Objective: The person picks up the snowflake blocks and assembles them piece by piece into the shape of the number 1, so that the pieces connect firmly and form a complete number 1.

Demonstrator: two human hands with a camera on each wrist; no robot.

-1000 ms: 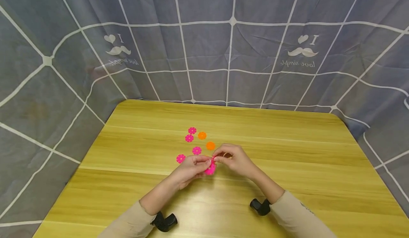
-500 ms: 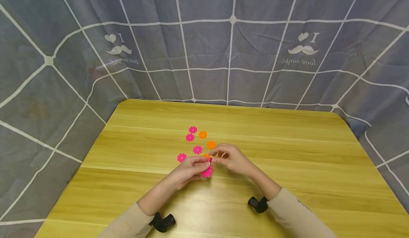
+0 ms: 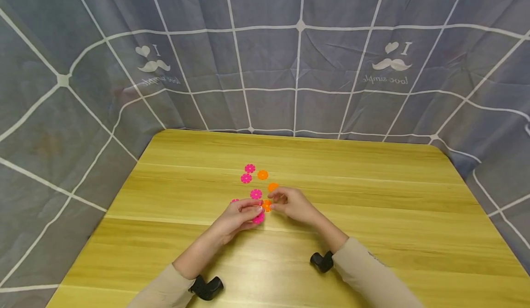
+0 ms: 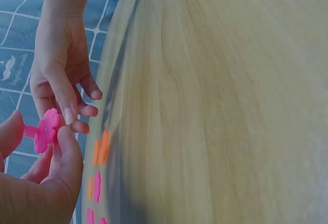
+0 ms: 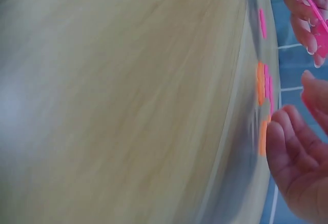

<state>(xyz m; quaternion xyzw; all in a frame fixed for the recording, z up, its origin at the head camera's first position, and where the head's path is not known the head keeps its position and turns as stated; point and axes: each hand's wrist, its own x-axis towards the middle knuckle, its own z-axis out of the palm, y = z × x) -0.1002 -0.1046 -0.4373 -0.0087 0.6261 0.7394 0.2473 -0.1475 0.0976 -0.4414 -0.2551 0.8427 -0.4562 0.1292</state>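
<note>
Pinched between the thumb and fingers of my left hand (image 3: 237, 218) are interlocking pink notched discs (image 3: 258, 218). The left wrist view shows two of these discs (image 4: 47, 129) joined at an angle, one crosswise to the other. My right hand (image 3: 295, 206) is just to the right, its fingers loosely bent and apart, with nothing seen between thumb and fingers in the right wrist view. An orange disc (image 3: 267, 205) lies on the table between the two hands. Another orange disc (image 3: 273, 187) is partly covered by the right fingers.
Several loose discs lie beyond the hands: pink ones, such as this pink disc (image 3: 256, 194), and a far orange disc (image 3: 262, 174). One pink disc (image 3: 235, 201) is mostly hidden behind the left hand. A grey checked curtain (image 3: 265, 59) surrounds the wooden table (image 3: 372, 197).
Both hands have shifted left, the left one carrying the pink discs. My right fingers have let go of them and moved slightly away. The orange disc between the hands has come into view.
</note>
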